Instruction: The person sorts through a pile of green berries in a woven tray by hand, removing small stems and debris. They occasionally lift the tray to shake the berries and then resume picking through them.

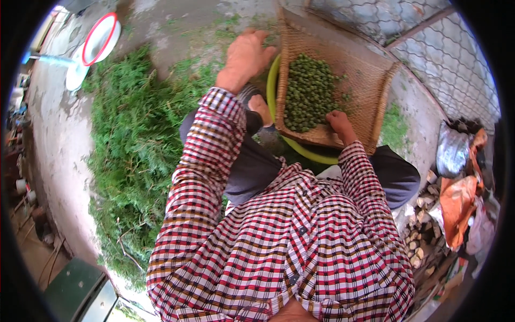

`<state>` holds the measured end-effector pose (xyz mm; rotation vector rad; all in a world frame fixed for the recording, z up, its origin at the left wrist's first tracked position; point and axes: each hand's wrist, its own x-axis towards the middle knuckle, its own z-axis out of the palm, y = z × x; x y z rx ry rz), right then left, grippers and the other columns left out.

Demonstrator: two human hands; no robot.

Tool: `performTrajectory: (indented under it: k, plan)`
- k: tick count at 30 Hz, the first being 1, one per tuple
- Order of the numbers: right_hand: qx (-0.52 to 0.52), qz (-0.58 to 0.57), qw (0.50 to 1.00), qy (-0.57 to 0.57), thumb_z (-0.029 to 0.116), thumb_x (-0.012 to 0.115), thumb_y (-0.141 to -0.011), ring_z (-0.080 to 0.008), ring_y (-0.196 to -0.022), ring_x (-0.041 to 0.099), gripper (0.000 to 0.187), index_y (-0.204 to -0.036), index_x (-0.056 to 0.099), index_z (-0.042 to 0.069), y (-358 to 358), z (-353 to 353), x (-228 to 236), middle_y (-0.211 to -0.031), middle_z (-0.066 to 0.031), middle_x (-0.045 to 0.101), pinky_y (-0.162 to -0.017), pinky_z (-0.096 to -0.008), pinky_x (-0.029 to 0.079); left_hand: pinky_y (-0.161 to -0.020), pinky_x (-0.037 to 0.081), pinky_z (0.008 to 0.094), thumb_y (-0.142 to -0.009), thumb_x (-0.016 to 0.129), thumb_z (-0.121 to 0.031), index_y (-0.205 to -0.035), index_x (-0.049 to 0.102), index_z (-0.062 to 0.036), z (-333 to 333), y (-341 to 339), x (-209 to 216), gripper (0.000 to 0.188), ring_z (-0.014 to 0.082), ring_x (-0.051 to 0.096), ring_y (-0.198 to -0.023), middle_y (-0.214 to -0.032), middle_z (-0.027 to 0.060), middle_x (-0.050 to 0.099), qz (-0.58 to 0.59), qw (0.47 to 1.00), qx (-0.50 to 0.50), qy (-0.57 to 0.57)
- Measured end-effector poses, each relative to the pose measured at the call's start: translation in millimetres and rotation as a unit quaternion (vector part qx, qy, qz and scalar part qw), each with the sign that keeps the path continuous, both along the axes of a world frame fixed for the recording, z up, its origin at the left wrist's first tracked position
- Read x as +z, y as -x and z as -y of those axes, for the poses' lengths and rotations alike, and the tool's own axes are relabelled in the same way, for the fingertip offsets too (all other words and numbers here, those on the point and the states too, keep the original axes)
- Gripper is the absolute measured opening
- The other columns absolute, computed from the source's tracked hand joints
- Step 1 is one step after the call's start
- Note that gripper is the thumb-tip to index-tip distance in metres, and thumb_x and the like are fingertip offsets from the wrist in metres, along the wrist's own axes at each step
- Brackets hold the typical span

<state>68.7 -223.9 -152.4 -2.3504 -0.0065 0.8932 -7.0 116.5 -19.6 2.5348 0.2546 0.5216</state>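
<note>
The right hand [339,121] is resting on the green pods [308,92] heaped in the woven tray [370,80], fingers curled among them. The left hand [245,56], fingers loosely spread and holding nothing, is touching the tray's left edge. Many green branches [134,145] left of the tray look unpicked.

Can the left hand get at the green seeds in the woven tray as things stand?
Probably yes: the left hand rests at the woven tray edge, with nothing between it and the green seeds.

A woven wicker winnowing tray [370,91], tan and scoop-shaped, lies tilted in the upper centre-right of the frame over a yellow-green basin [311,153]. A heap of small green fruits [308,94] fills its left half.
</note>
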Motion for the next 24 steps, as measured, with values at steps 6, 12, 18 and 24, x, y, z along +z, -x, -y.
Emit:
performTrajectory:
  k: [6, 12, 18, 24]
  plan:
    - [-0.231, -0.194, 0.891, -0.338, 0.011, 0.052, -0.086, -0.0134, -0.067, 0.056, 0.008, -0.079, 0.050, 0.009, 8, 26, 44, -0.076, -0.0024, 0.057, -0.060, -0.0300, 0.048, -0.079, 0.047, 0.0396, -0.076, 0.063, -0.025, -0.105, 0.058, -0.0004, 8, -4, 5, 0.038, 0.0331, 0.057, -0.092, -0.106, 0.0188, 0.056, -0.041, 0.999, -0.021, 0.000]
    - [-0.127, -0.171, 0.934, -0.287, 0.014, 0.057, -0.083, -0.0138, -0.068, 0.058, 0.011, -0.089, 0.055, 0.004, 53, 25, 69, -0.079, -0.0059, 0.060, -0.064, -0.0281, 0.051, -0.079, 0.047, 0.0397, -0.076, 0.062, -0.025, -0.104, 0.058, -0.0005, 12, -9, -6, 0.037, 0.0331, 0.057, -0.092, -0.107, 0.0182, 0.056, -0.064, 0.997, -0.042, -0.017]
    - [0.271, -0.078, 0.946, -0.162, 0.017, 0.063, -0.075, -0.0122, -0.066, 0.058, 0.024, -0.093, 0.060, 0.001, 109, 9, 56, -0.078, -0.0051, 0.062, -0.064, -0.0272, 0.047, -0.081, 0.046, 0.0408, -0.075, 0.061, -0.024, -0.105, 0.058, -0.0036, 21, -12, 0, 0.036, 0.0334, 0.055, -0.098, -0.112, 0.0173, 0.054, -0.101, 0.993, -0.052, -0.025]
    - [0.150, -0.050, 0.980, -0.123, 0.019, 0.062, -0.073, -0.0172, -0.064, 0.059, 0.021, -0.084, 0.062, 0.001, 103, 19, 64, -0.070, -0.0092, 0.063, -0.061, -0.0305, 0.047, -0.078, 0.046, 0.0420, -0.073, 0.063, -0.025, -0.100, 0.060, -0.0013, 22, -21, -15, 0.036, 0.0354, 0.055, -0.093, -0.103, 0.0199, 0.057, -0.089, 0.990, -0.102, -0.038]
